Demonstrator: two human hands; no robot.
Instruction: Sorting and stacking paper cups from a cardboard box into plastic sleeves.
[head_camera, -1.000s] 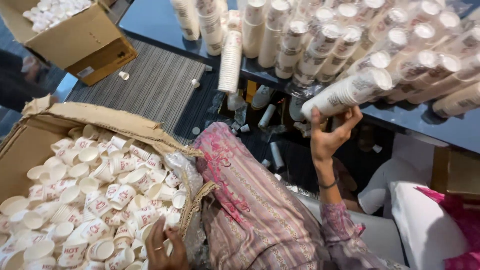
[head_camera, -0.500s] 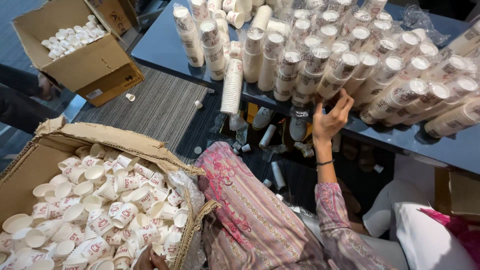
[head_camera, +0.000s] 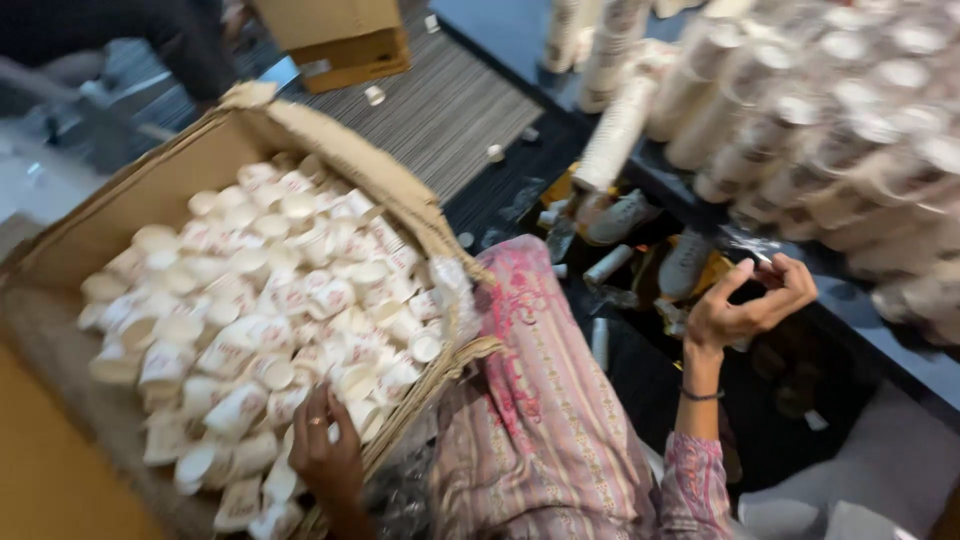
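A large cardboard box (head_camera: 190, 170) at my left is full of loose white paper cups (head_camera: 290, 300) with pink print. My left hand (head_camera: 325, 455) rests on the cups at the box's near edge; whether its fingers close on one cannot be told. My right hand (head_camera: 750, 305) hangs in the air with the fingers loosely curled and nothing in it, just below the edge of a dark table (head_camera: 900, 350). Rows of stacked cups (head_camera: 800, 120) lie on that table, blurred. My lap is covered by pink patterned cloth (head_camera: 550, 420).
One tall cup stack (head_camera: 615, 130) leans over the table's near edge. Shoes (head_camera: 620, 215) and loose cups lie on the dark floor beneath. A smaller cardboard box (head_camera: 340, 40) sits at the top, beside a grey ribbed mat (head_camera: 440, 105). A person in dark clothing (head_camera: 130, 40) is at the top left.
My right hand let go of the cup stack it laid on the table and dropped back, empty. The view swung left and down toward the box. My left hand stays among the cups.
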